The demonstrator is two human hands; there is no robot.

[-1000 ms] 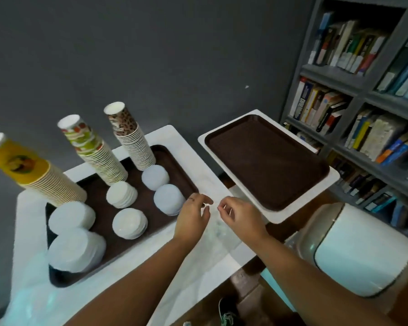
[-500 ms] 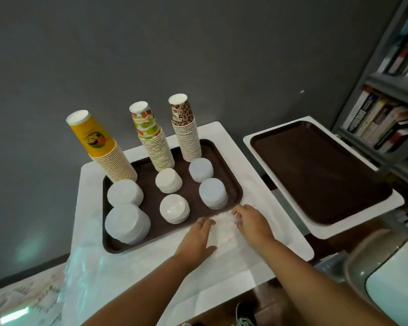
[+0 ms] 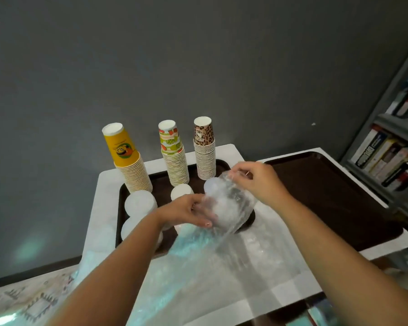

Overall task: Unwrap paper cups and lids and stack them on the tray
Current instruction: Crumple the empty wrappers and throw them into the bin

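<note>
Three upside-down stacks of paper cups stand at the back of a dark brown tray (image 3: 223, 164): yellow (image 3: 125, 158), green-and-orange (image 3: 173, 156) and leopard-print (image 3: 204, 150). Several white lid stacks sit in front, among them one at the left (image 3: 140, 203) and one in the middle (image 3: 180, 191). A clear plastic wrapper (image 3: 229, 205) is lifted over the tray's right front. My right hand (image 3: 257, 182) pinches its top edge. My left hand (image 3: 189, 210) grips its lower left side. The lid stacks behind the wrapper are blurred.
A second brown tray (image 3: 335, 198) lies on a white table at the right. More clear plastic (image 3: 198, 274) spreads over the near table top. A bookshelf (image 3: 391, 147) stands at the far right. A grey wall is behind.
Both hands have risen from the table surface, lifting the clear wrapper above the tray's front right corner. The camera has turned left.
</note>
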